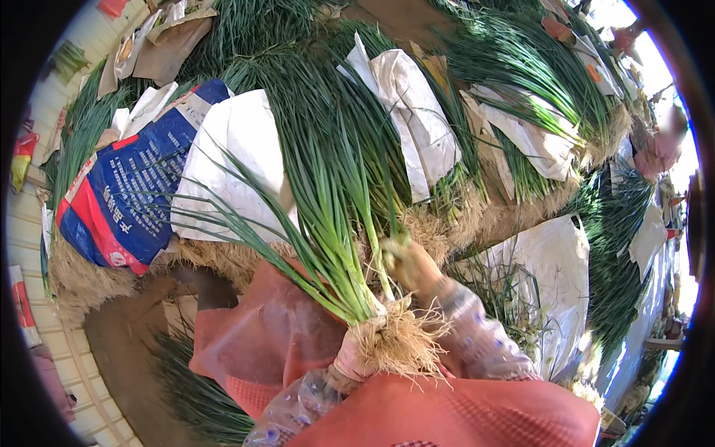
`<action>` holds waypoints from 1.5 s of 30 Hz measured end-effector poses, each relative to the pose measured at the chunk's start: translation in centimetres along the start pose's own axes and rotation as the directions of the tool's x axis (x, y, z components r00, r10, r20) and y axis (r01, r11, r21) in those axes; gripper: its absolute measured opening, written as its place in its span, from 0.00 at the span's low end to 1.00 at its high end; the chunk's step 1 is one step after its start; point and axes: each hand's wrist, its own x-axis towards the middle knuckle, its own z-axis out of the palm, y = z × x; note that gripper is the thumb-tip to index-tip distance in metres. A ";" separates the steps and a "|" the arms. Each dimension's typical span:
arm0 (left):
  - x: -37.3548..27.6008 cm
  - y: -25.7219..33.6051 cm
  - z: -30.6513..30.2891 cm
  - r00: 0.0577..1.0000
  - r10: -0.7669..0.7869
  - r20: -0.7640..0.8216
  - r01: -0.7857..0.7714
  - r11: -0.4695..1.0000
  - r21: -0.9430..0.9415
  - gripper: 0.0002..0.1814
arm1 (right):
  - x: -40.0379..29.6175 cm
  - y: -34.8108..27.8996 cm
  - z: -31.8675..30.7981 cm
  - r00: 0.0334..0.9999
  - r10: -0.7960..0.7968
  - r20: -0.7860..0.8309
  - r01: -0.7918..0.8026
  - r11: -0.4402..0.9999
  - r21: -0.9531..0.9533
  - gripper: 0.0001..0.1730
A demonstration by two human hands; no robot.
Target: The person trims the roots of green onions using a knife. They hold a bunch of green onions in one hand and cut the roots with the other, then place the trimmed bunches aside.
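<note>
My left hand grips a bunch of long-leaved green onion-like plants low down, just under the pale stem bases. Their tan, stringy roots spill out to the right over the hand. The leaves fan up and to the left. Close on the right of the bunch is my right hand, blurred, with its fingers bent beside one separate stem. A bit of green shows at its fingertips; whether it is held cannot be made out. Both hands are above my lap, which a reddish apron covers.
Piled plants lie ahead, roots towards me. A blue printed sack and white sacks rest on them. At right, a white sheet bears loose leaves. More plants lie at lower left. Another person is at far right.
</note>
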 end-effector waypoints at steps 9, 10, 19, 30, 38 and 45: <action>-0.3 -0.4 0.7 0.985 0.024 -0.169 -0.025 1.000 -0.006 0.28 | -17.8 -3.1 -16.1 0.988 0.146 0.054 -0.133 0.971 -0.197 0.09; -0.4 -0.2 1.3 0.989 0.029 -0.146 -0.033 0.999 -0.031 0.26 | -17.5 -3.0 -16.1 0.835 0.531 -0.145 -0.460 0.527 -0.715 0.13; -4.9 0.0 -2.1 0.975 0.198 -0.102 -0.155 0.933 0.325 0.26 | 1.7 0.4 -12.7 0.966 -0.258 -0.027 -0.061 -0.124 -0.990 0.36; -3.4 1.4 1.0 0.949 0.220 -0.225 -0.199 0.974 0.111 0.31 | 0.7 -1.9 -13.4 0.958 0.117 0.261 0.277 -0.147 -0.950 0.11; -2.8 1.4 2.2 0.940 0.140 -0.312 -0.131 0.990 0.051 0.31 | -9.4 5.4 -24.6 0.751 0.593 -0.292 0.065 -0.506 -0.860 0.14; -2.4 0.8 0.5 0.968 0.223 -0.118 -0.211 0.972 0.109 0.28 | 0.1 6.8 -18.6 0.854 -0.520 0.032 0.039 0.002 -0.999 0.19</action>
